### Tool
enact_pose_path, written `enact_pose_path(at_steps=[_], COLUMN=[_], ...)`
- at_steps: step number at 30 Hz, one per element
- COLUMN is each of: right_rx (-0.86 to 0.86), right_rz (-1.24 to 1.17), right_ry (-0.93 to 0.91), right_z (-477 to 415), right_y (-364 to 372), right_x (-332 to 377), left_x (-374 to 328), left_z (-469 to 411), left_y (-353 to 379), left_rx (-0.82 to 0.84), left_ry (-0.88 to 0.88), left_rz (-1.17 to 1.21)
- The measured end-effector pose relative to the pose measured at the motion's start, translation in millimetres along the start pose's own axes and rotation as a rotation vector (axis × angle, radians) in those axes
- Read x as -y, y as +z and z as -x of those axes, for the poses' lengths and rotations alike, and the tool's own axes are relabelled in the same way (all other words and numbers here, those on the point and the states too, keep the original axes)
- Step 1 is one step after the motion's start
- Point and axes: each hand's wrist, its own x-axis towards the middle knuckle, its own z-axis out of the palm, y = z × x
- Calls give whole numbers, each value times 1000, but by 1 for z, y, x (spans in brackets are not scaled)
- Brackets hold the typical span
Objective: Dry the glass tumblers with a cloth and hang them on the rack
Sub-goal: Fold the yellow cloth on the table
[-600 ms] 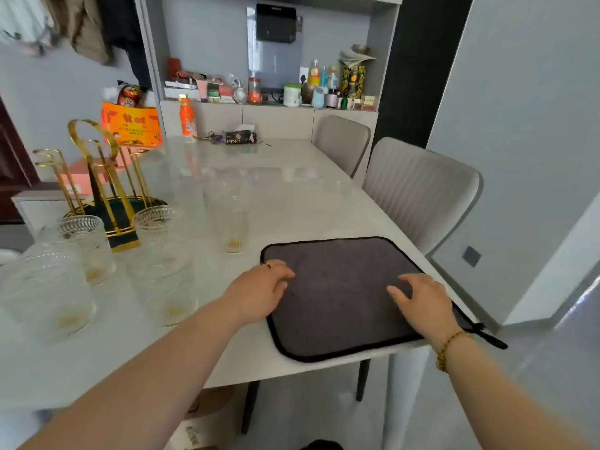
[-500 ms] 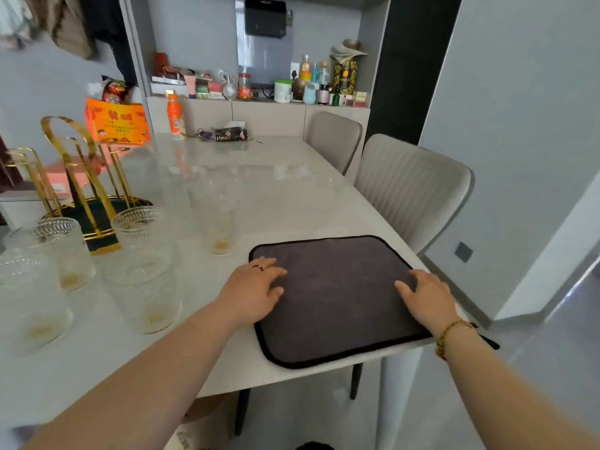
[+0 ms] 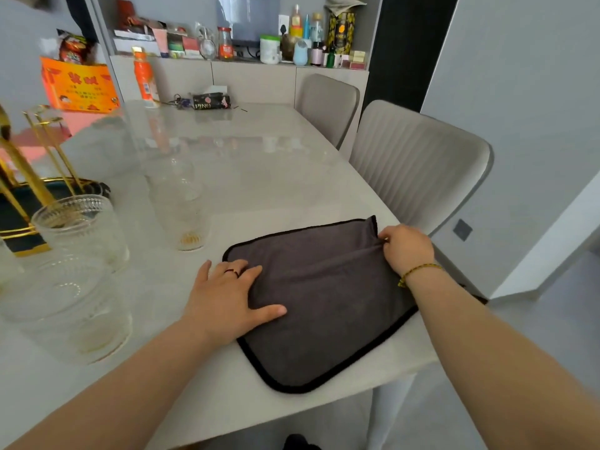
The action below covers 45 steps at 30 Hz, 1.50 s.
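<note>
Step in hand, as judged: picking up the cloth (image 3: 324, 306) at the bench's (image 3: 259, 164) near right corner. Left hand (image 3: 227, 300) lies flat on its left edge, fingers apart; right hand (image 3: 407, 251) pinches its far right edge. Tumblers (image 3: 81, 232) wait beside the rack (image 3: 29, 175). Next: lift cloth, take a tumbler.

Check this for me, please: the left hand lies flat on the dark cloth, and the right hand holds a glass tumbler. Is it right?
Not quite. In the head view the left hand does lie flat on the dark cloth, but the right hand pinches the cloth's far right edge instead.
</note>
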Motion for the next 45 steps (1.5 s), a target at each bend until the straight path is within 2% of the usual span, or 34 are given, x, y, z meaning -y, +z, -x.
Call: enact_pose_path(at_steps=[4, 6, 8, 11, 13, 14, 17, 20, 24, 27, 29, 32, 35, 38, 41, 45], right_rx=[-94, -168, -206, -79, 110, 110, -27, -118, -172, -31, -2, -6, -30, -76, -135, -119], right_rz=[107, -32, -267, -419, -356, -279, -38, -96, -394, -737, -930, -1076, -1186, -1235, -1175, -903], right_ry=[-96, -188, -367, -626, -701, -751, -841, -891, -808, -495, -341, -163, 0, 118, 200, 248], right_z=[2, 22, 57, 117, 147, 157, 180, 187, 192, 199, 201, 200, 192, 177, 157, 129], right_y=[3, 1, -1, -8, -7, -4, 13, 21, 12, -7, -15, -18, -18, -22, -26, -22], right_x=[18, 32, 50, 73, 79, 77, 63, 41, 21, 13, 4, -6, -12, -13, -11, -15], left_x=[7, 12, 15, 16, 23, 27, 39, 47, 57, 56, 53, 45, 29, 23, 9, -4], left_z=[-3, -7, -7, 5, 17, 21, 47, 71, 86, 91, 90, 82, 68, 35, 5, -33], left_y=[-3, -5, -4, -6, -8, -8, -13, -17, -16, -15, -10, 0, -7, -14, -28, -29], left_rx=[-121, -175, -190, -225, -210, -186, -115, -41, 5, -45, -63, -95, -27, -142, -224, -241], left_ry=[86, 117, 123, 73, 50, 53, 85, 132, 220, 283, 309, 355, 235, 107, 57, 26], left_rz=[-19, 52, 78, 91, 81, 69, 36, 29, 206, 331, 360, 444, 707, 903, 888, 776])
